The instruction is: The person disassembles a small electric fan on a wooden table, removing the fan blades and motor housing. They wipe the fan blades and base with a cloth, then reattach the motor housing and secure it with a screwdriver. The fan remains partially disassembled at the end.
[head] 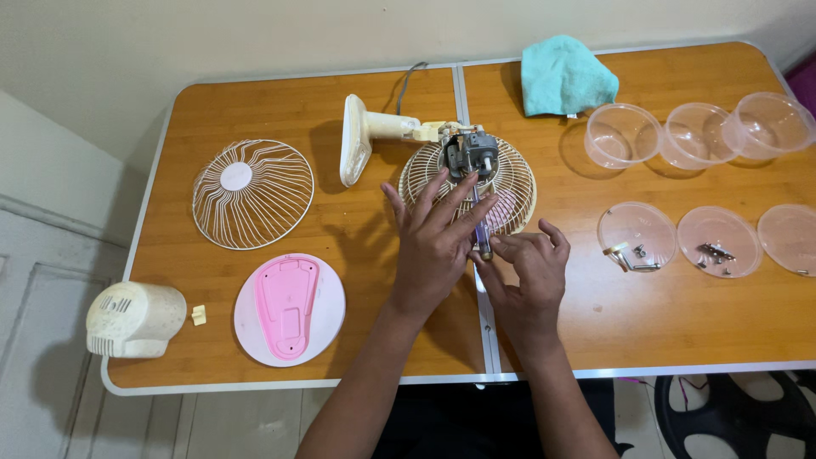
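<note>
Both hands working a screwdriver into a stripped-down fan motor on the bench.

Nearest, the right hand pinches the purple-handled screwdriver in its fingers; the left hand, fingers spread and released, steadies it. The tip seems to meet the motor on the rear grille; keeping the shaft square should save the screw head. Counted: two grilles, one pink base plate, one motor cover, three lids, three tubs, one teal cloth.

Teal cloth, loose wire grille, pink-centred round base, perhaps a motor cover
</note>
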